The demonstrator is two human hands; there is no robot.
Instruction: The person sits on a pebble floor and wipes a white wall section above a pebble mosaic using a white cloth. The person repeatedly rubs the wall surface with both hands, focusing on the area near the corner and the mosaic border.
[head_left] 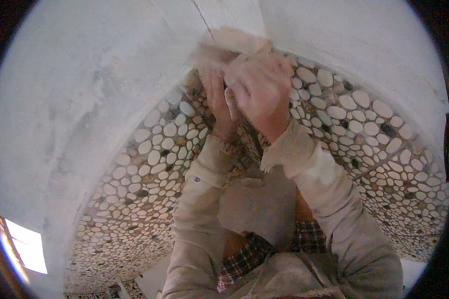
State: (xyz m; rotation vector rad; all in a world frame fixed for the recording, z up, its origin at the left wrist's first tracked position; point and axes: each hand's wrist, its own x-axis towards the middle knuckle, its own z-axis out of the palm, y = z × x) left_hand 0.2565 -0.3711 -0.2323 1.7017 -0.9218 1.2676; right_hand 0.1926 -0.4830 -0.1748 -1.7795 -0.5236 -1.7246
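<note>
Both hands are together where the pebble surface meets the pale wall. My left hand [217,97] has its fingers stretched out and pressed side by side, with their tips blurred. Close against it, my right hand [264,92] is closed, knuckles up. A pale narrow edge [231,102] shows between the hands; what it belongs to is hidden. Beyond the fingers lies a tan, flat-looking shape [229,40], smeared by motion, which I cannot name. Both forearms wear dusty beige sleeves.
White pebbles with some dark ones [154,157] cover the surface on both sides. A smooth pale wall [60,99] curves around, with a dark crack [203,20] at the top. A grey-brown flat shape [259,209] lies between my forearms. A bright window [25,244] is at lower left.
</note>
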